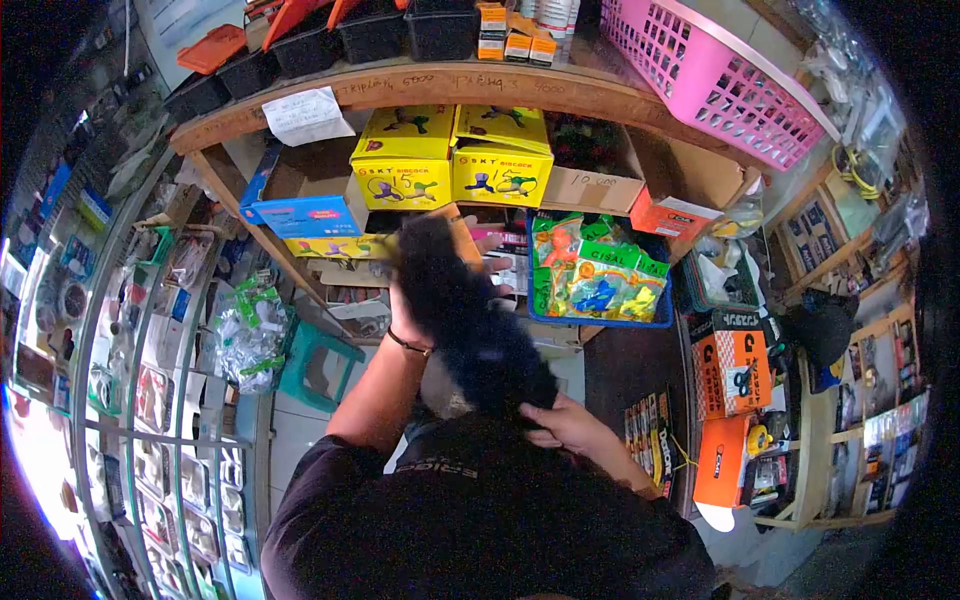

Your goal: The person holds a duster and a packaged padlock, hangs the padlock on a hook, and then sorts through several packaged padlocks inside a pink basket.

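Fingers of the right hand (565, 425) curl closed around the lower end of a fluffy black feather duster (470, 320), close to the chest of the person's black shirt (480, 520). Up at the duster's other end, the left hand (410, 300) sits mostly behind the dark fluff; its fingers seem wrapped on something there, though whether they grip the duster or a box I cannot tell. A thin dark band (408, 344) circles that wrist. The duster slants from the lower right up to the left, its tip in front of the shelf's lower level, just beside a blue plastic crate (600, 322) filled with bagged colourful toys. Above it stand two yellow cardboard boxes (450, 160) under a curved wooden shelf board (450, 85). A pink plastic basket (710, 75) rests at upper right, and a teal stool (315, 365) stands on the floor at left
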Demonstrator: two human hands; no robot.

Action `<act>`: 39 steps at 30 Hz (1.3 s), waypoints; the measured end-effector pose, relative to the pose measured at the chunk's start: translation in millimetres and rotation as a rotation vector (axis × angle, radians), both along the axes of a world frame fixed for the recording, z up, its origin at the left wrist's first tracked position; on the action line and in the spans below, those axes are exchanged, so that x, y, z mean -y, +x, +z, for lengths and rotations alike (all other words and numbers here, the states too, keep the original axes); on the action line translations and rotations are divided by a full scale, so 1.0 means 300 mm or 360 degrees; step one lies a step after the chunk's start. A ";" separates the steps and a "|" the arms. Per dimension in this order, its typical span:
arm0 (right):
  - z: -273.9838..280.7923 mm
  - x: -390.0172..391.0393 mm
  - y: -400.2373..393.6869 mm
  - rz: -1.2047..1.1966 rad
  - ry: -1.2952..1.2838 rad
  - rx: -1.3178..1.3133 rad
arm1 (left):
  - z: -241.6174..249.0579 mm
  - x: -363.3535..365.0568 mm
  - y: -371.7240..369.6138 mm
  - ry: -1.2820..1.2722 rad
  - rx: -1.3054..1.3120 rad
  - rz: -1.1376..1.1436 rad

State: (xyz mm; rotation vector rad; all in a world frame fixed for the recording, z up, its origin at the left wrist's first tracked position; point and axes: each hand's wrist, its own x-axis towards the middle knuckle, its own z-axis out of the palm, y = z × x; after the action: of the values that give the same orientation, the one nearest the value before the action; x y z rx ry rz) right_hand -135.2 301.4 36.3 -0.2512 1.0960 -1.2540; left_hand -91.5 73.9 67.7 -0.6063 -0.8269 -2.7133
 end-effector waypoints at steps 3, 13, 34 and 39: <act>-0.038 -0.011 -0.037 -0.0107 -0.0070 0.0011 | 0.037 -0.027 0.000 0.0353 0.0426 0.0508; -0.081 -0.032 -0.059 -0.0063 -0.0067 0.0096 | 0.039 -0.049 0.009 0.0489 0.0517 0.0395; -0.030 0.028 0.019 -0.0169 0.0018 -0.0071 | 0.016 0.028 -0.029 0.0197 0.0693 0.0490; -0.038 0.057 0.006 -0.0461 0.0013 -0.0070 | 0.027 0.077 -0.070 0.0301 0.0576 0.0149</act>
State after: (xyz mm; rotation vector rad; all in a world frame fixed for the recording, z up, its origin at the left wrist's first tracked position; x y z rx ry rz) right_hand -133.5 284.2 25.0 -0.1160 1.2051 -1.5060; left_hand -112.6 50.9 75.6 -0.0338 -0.6424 -2.8095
